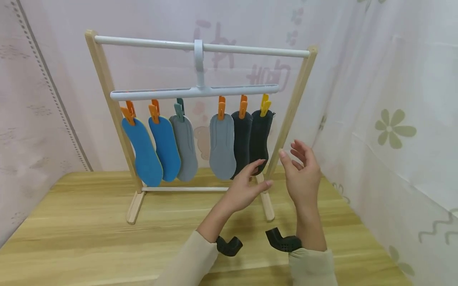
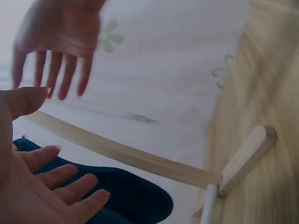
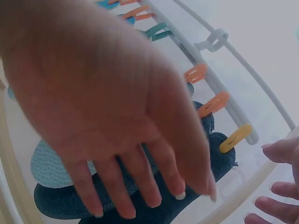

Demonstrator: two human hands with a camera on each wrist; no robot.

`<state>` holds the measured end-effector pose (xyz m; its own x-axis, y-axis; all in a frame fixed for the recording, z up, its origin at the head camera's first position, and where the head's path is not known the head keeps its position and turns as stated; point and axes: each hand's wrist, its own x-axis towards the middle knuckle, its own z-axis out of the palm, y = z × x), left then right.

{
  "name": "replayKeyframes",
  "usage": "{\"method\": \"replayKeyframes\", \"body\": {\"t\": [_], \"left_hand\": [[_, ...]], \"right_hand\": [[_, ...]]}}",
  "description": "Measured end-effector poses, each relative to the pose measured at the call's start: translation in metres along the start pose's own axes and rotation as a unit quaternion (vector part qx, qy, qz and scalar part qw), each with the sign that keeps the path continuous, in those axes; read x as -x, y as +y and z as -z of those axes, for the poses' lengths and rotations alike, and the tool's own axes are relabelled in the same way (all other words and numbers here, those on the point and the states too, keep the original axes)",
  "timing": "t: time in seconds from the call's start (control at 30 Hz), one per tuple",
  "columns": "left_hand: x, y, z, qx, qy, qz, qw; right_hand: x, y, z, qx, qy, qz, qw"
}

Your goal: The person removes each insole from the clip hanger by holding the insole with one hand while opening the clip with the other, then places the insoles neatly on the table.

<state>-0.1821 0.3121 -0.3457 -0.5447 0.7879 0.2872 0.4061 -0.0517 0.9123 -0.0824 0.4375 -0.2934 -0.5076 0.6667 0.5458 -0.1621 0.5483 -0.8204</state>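
Observation:
Insoles hang in a row from a pale blue hanger [image 1: 161,93], each by a clothespin. Two are blue [image 1: 144,153], two grey and two black. My left hand [image 1: 247,186] is in front of the lower end of the rightmost black insole [image 1: 260,135], its fingers loosely extended and holding nothing. My right hand [image 1: 302,174] is raised to the right of it with fingers slightly bent and nothing in them. A yellow clothespin [image 3: 235,138] grips the top of the rightmost insole. The left hand [image 3: 126,116] covers part of the black insoles in the right wrist view.
A wooden rack [image 1: 101,67] with a white top rod [image 1: 250,49] carries the hanger. Its feet [image 1: 136,208] stand on a wood-grain table [image 1: 89,246]. Printed curtains [image 1: 386,79] surround the table at the back and sides.

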Motion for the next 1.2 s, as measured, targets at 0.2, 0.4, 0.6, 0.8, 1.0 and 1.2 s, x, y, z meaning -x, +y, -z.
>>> {"method": "replayKeyframes", "body": {"t": [0.2, 0.4, 0.6, 0.8, 1.0, 1.2], "left_hand": [[-0.011, -0.013, -0.004, -0.050, 0.008, 0.007, 0.9987], [-0.015, -0.021, -0.009, -0.064, 0.064, 0.027, 0.9956], [-0.009, -0.015, -0.008, -0.054, 0.087, 0.065, 0.9927], [-0.009, -0.014, -0.006, -0.049, 0.099, 0.083, 0.9904], [-0.013, -0.020, -0.004, -0.047, 0.113, 0.054, 0.9910], [-0.022, -0.029, -0.004, -0.042, 0.114, 0.046, 0.9916]], "right_hand": [[0.002, 0.000, -0.006, -0.003, 0.009, 0.009, 1.000], [0.001, 0.004, -0.010, 0.016, 0.008, 0.017, 1.000], [0.002, 0.002, -0.009, 0.012, 0.005, 0.023, 1.000], [0.003, 0.001, -0.007, 0.011, 0.003, 0.018, 1.000], [0.004, 0.001, -0.007, 0.012, 0.001, 0.019, 1.000], [0.004, 0.000, -0.010, 0.008, -0.002, 0.025, 1.000]]}}
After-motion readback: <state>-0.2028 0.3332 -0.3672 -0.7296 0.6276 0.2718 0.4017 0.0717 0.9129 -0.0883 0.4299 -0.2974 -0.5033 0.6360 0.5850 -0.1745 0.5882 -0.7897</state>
